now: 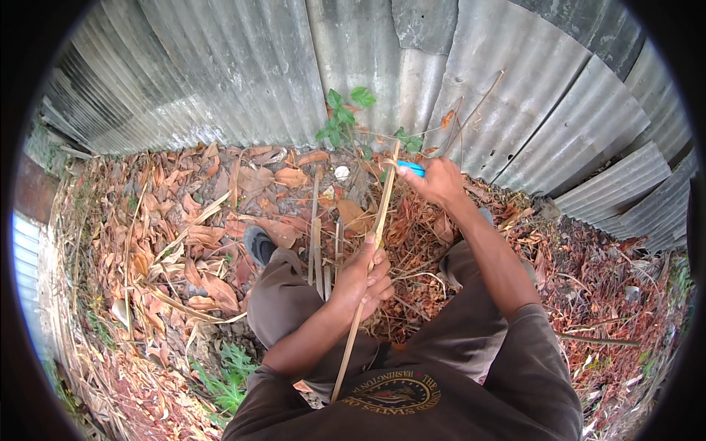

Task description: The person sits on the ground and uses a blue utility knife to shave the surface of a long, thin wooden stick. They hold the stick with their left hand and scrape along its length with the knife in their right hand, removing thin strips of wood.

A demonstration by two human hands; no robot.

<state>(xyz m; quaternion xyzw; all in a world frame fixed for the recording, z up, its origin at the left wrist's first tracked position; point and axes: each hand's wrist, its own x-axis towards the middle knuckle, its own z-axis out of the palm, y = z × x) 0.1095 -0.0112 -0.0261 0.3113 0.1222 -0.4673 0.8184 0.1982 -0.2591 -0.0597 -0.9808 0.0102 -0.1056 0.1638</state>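
Note:
My left hand (360, 278) is closed around a long, pale split stick (384, 200), which looks like bamboo or cane. The stick runs from against my shirt up past my fist, its upper end pointing at the metal fence. My right hand (440, 182) is shut on a bright blue handle (412, 169), with the thumb along it. The front of this blue-handled tool meets the stick close to its upper end. A thin curl of pale fibre shows there. The tool's blade is too small to make out.
A fence of corrugated metal sheets (235, 73) stands just ahead. Dry brown leaves (217, 290) cover the ground. Several thin slats (315, 242) lie between my feet. A green plant (340, 117) grows by the fence, another (234, 376) at the lower left.

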